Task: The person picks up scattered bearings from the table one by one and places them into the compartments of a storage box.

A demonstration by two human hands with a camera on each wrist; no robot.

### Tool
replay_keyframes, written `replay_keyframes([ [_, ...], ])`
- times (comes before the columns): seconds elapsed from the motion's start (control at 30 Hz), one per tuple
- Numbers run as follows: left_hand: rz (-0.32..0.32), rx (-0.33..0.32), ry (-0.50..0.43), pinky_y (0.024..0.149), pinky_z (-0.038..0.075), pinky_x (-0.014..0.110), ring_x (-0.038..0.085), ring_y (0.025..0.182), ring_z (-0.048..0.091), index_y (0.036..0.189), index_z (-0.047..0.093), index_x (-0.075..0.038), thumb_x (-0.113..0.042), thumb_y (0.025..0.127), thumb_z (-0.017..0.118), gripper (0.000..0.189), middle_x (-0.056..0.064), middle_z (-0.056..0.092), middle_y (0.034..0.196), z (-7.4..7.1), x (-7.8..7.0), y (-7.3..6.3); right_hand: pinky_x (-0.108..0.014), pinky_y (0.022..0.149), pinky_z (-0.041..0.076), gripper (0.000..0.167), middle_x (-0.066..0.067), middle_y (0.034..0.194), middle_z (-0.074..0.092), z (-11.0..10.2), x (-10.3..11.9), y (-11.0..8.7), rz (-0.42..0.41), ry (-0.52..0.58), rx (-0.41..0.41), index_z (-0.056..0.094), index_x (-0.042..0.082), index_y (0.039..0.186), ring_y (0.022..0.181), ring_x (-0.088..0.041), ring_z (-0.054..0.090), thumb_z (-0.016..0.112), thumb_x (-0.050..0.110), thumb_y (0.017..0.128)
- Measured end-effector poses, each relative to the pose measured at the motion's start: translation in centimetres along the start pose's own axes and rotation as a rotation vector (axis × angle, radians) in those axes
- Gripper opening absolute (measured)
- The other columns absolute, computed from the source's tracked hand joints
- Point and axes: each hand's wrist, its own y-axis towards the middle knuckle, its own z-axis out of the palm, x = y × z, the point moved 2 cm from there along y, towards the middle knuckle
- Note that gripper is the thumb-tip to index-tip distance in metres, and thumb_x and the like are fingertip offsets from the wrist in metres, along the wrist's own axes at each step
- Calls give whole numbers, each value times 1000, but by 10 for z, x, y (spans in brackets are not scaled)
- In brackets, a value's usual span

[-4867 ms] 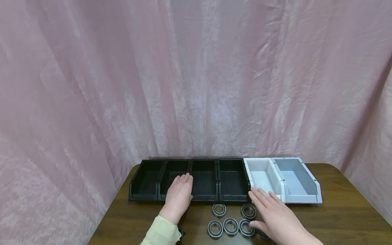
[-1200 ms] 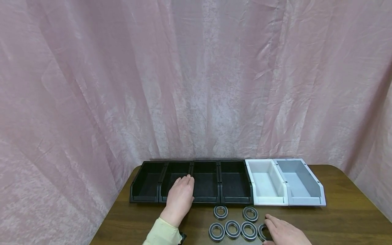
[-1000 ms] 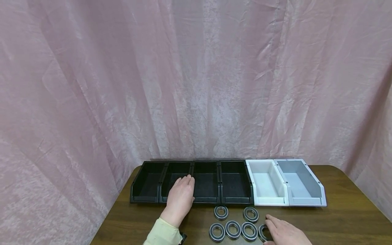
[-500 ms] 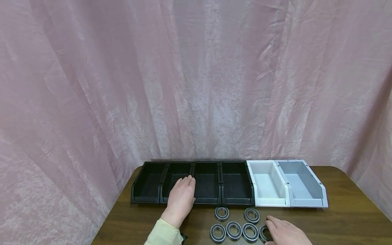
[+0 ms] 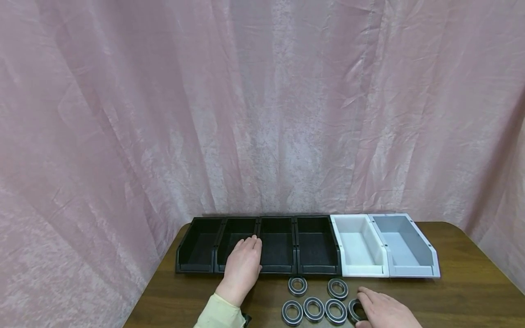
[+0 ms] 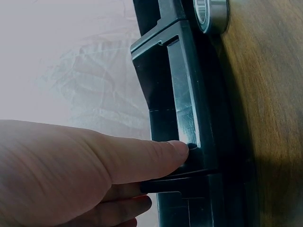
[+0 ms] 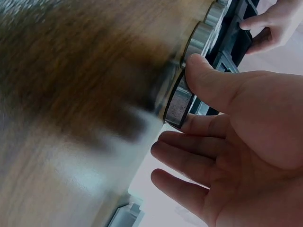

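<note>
My right hand (image 5: 389,312) is at the right end of the near row of ball bearings. Its thumb and index finger pinch the end bearing (image 7: 180,104) by the rim, while the other fingers stay spread in the right wrist view. That bearing stands beside its neighbour (image 5: 335,312) on the table. Several more bearings lie flat to the left, two of them, a bearing (image 5: 297,286) and another bearing (image 5: 338,289), forming a farther row. My left hand (image 5: 242,269) rests over the wall between two black bins (image 5: 278,246), its straight thumb touching inside a bin's front lip (image 6: 189,118).
A row of open-front bins runs along the back: several black ones, then a white bin (image 5: 362,243) and a pale grey bin (image 5: 404,248). Behind them hangs a pink curtain (image 5: 262,109). The brown wooden table (image 5: 455,273) extends right of the bins.
My right hand has drawn back from the white bin's front corner and come down to the end bearing, which it now pinches. My left hand has kept its place on the black bins.
</note>
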Motion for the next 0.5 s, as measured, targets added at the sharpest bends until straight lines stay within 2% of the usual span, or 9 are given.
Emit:
replay_keyframes([
  [0.17,-3,3,7,117,52,50,36,132,69,136,73,4,-17,78,103,69,21,71,143,0,0,0,-69,112,49,63,-27,144,64,-4,-1,-2,0,12,-17,68,-3,130,130,-48,64,92,39,89],
  [0.37,-4,6,7,117,52,50,35,132,69,137,73,4,-17,79,103,68,21,71,144,0,-1,0,-67,109,53,63,-26,142,66,-8,-5,-7,-35,-20,-98,69,-4,128,128,-47,66,92,39,89],
  [0.5,-7,8,3,117,52,50,36,132,69,137,73,4,-17,79,103,68,21,71,144,-1,-1,0,-69,111,50,65,-27,144,64,-13,-7,-8,11,12,-70,68,-4,131,132,-49,63,92,40,89],
])
